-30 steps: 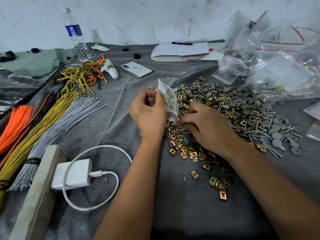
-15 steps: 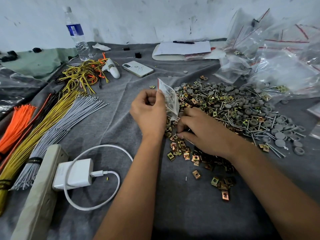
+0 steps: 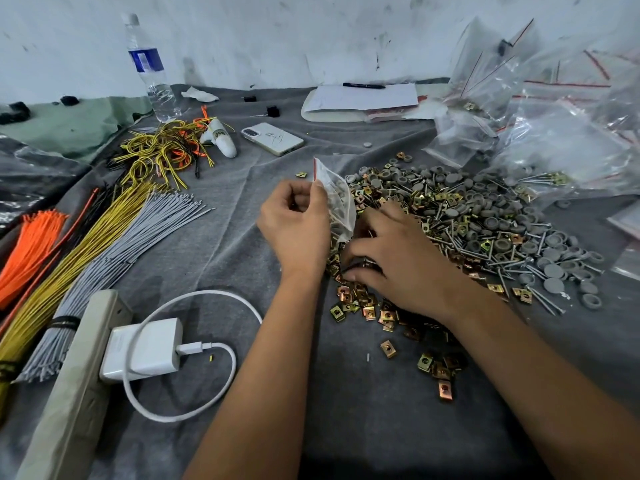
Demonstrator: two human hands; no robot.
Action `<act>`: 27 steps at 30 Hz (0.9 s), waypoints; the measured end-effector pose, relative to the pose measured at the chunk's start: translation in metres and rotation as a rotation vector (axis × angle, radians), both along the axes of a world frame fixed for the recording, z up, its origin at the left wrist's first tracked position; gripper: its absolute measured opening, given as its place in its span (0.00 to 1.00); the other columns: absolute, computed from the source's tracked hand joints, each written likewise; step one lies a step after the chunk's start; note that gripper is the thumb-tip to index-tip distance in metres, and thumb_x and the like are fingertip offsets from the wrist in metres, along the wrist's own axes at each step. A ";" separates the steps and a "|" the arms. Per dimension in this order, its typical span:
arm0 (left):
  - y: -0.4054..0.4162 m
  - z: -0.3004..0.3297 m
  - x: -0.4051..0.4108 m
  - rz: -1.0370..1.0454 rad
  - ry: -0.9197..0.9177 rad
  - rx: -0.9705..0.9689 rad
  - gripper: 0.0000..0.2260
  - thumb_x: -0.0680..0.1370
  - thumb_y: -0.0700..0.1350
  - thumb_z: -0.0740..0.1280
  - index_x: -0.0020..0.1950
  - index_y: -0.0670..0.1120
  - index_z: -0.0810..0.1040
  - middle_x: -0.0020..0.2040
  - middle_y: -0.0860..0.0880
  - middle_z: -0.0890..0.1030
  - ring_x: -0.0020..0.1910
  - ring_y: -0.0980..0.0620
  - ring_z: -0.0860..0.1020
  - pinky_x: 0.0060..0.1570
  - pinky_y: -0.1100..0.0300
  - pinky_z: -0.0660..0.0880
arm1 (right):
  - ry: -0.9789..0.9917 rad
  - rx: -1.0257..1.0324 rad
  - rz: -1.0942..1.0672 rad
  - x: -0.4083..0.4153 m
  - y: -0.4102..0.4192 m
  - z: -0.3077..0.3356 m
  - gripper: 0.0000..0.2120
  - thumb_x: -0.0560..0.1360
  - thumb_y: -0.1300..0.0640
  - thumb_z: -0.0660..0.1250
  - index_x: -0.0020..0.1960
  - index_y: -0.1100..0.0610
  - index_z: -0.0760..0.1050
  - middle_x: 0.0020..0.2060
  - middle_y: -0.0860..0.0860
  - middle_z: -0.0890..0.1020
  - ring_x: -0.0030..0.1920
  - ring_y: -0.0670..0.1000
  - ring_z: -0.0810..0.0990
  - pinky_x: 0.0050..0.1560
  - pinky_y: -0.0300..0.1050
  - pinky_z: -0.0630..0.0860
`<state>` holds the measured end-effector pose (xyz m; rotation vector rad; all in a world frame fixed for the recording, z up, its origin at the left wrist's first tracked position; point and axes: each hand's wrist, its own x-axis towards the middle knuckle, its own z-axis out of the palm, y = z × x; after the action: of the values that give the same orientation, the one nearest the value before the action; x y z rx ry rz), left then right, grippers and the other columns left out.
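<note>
My left hand (image 3: 296,225) holds a small clear zip bag (image 3: 337,199) with a red strip upright at its mouth; grey parts show inside it. My right hand (image 3: 398,261) lies palm down on a heap of brass square clips (image 3: 367,303), its fingers curled into the pile just below the bag. What the fingertips hold is hidden. Beyond the hands spreads a big pile of grey caps, nails and clips (image 3: 485,220) on the grey cloth (image 3: 225,237).
Bundles of orange, yellow and grey wires (image 3: 104,244) lie at the left, beside a power strip (image 3: 69,375) with a white charger (image 3: 145,351). A phone (image 3: 273,138), water bottle (image 3: 150,71), notepad with pen (image 3: 360,98) and clear plastic bags (image 3: 554,116) sit further back.
My right hand has slid a little toward the bag, its fingers working in the clips. My left hand and the bag have stayed put.
</note>
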<state>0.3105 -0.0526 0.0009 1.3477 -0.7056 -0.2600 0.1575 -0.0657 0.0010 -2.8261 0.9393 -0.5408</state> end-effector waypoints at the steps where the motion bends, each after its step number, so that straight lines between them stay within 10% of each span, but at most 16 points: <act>1: 0.000 0.000 0.000 0.002 -0.001 -0.001 0.11 0.77 0.40 0.72 0.36 0.49 0.79 0.30 0.52 0.78 0.30 0.54 0.75 0.33 0.58 0.74 | 0.015 0.042 0.014 0.002 -0.001 0.000 0.12 0.75 0.41 0.71 0.55 0.44 0.83 0.55 0.47 0.74 0.61 0.51 0.65 0.64 0.54 0.67; 21: 0.000 -0.010 -0.002 -0.156 -0.401 0.061 0.07 0.76 0.39 0.74 0.38 0.45 0.80 0.31 0.51 0.79 0.30 0.54 0.77 0.31 0.59 0.74 | -0.921 0.036 -0.121 -0.015 -0.006 0.008 0.04 0.80 0.61 0.71 0.53 0.59 0.79 0.45 0.51 0.83 0.47 0.49 0.84 0.49 0.48 0.82; 27: 0.001 -0.007 -0.010 -0.300 -0.505 -0.006 0.06 0.75 0.38 0.75 0.39 0.43 0.82 0.32 0.54 0.79 0.29 0.56 0.76 0.30 0.63 0.73 | -0.619 -0.094 -0.124 -0.016 -0.009 0.007 0.06 0.76 0.62 0.74 0.53 0.59 0.83 0.46 0.49 0.86 0.46 0.46 0.84 0.51 0.40 0.80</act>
<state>0.3007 -0.0515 -0.0066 1.3100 -1.3356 -0.1534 0.1417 -0.0748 0.0082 -2.4154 0.9642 -1.3956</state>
